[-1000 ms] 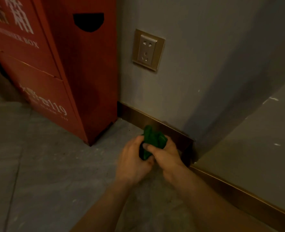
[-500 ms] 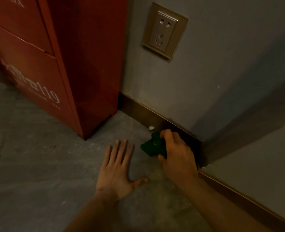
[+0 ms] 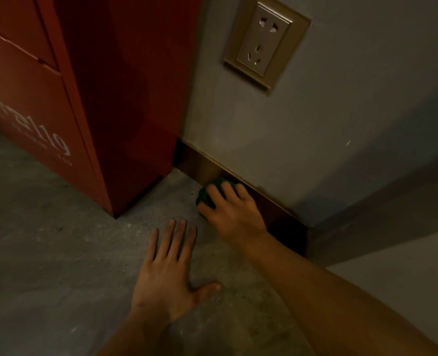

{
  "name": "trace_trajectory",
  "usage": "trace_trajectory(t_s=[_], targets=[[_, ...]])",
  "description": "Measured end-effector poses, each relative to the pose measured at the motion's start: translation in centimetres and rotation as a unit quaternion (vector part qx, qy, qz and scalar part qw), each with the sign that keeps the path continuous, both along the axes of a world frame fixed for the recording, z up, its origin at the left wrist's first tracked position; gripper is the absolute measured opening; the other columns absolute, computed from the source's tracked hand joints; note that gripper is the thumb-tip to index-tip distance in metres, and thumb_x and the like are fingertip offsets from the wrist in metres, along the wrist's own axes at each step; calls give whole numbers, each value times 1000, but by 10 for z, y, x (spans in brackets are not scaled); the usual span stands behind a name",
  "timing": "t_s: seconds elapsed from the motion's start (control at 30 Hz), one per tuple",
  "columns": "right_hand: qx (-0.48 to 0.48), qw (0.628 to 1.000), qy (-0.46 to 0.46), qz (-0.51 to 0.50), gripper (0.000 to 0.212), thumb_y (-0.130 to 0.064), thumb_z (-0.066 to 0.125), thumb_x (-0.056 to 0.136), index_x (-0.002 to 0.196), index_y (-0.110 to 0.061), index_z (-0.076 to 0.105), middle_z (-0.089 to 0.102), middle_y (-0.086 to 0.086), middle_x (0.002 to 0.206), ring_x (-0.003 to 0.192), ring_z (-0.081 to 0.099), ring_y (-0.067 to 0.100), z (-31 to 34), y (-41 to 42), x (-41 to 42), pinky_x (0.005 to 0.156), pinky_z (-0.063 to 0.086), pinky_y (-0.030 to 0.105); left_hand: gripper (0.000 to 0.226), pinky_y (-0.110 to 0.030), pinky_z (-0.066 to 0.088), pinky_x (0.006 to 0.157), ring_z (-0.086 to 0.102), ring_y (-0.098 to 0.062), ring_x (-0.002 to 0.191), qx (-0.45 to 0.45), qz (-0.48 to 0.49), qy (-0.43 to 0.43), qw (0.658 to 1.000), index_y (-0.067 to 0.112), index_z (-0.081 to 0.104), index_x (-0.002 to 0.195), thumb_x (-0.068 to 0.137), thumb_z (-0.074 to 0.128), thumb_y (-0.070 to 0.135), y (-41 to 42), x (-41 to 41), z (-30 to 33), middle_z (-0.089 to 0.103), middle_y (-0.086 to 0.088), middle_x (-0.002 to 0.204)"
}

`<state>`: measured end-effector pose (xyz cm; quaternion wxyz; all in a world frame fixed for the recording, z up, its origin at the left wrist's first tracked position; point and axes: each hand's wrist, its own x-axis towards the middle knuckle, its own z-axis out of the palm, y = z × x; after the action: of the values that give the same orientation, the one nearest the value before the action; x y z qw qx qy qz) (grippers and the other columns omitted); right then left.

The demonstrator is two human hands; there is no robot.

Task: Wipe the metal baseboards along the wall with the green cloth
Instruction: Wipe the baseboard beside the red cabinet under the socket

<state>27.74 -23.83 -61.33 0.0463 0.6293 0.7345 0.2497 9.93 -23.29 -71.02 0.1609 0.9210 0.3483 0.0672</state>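
Note:
A brass-coloured metal baseboard (image 3: pixel 200 164) runs along the foot of the grey wall, from the red cabinet to the wall's outer corner. My right hand (image 3: pixel 232 210) presses a bunched green cloth (image 3: pixel 204 196) against the baseboard's face near its middle; my fingers cover most of the cloth. My left hand (image 3: pixel 167 273) lies flat on the concrete floor, fingers spread, holding nothing, a little in front of the right hand.
A red metal cabinet (image 3: pixel 89 98) with white lettering stands on the left, tight against the baseboard's end. A wall socket (image 3: pixel 264 41) sits above the baseboard. The wall turns a corner (image 3: pixel 308 227) at the right. Grey concrete floor (image 3: pixel 45 240) spreads to the left.
Both hands held the cloth a second ago. The left hand let go and went flat on the floor; the right hand moved the cloth left along the baseboard. The view moved closer.

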Motion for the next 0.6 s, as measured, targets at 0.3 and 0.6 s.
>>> trace_trajectory(t_s=[0.3, 0.6], targets=[[-149, 969, -198, -23, 45, -29, 51, 94, 130, -3, 58, 38, 24, 145, 126, 35, 45, -20, 16, 20, 107, 32, 55, 115, -62, 12, 121, -5, -28, 155, -8, -3, 12, 1000, 19, 13, 159, 76, 29, 97, 2, 1, 3, 7, -8, 168], [-202, 947, -251, -5, 29, -31, 63, 89, 113, -16, 71, 44, 21, 142, 127, 35, 46, -14, 10, 31, 105, 33, 53, 115, -60, 10, 122, -9, -26, 155, -2, -1, 19, 1000, 22, 9, 160, 75, 26, 98, 3, 0, 5, 3, -7, 169]])
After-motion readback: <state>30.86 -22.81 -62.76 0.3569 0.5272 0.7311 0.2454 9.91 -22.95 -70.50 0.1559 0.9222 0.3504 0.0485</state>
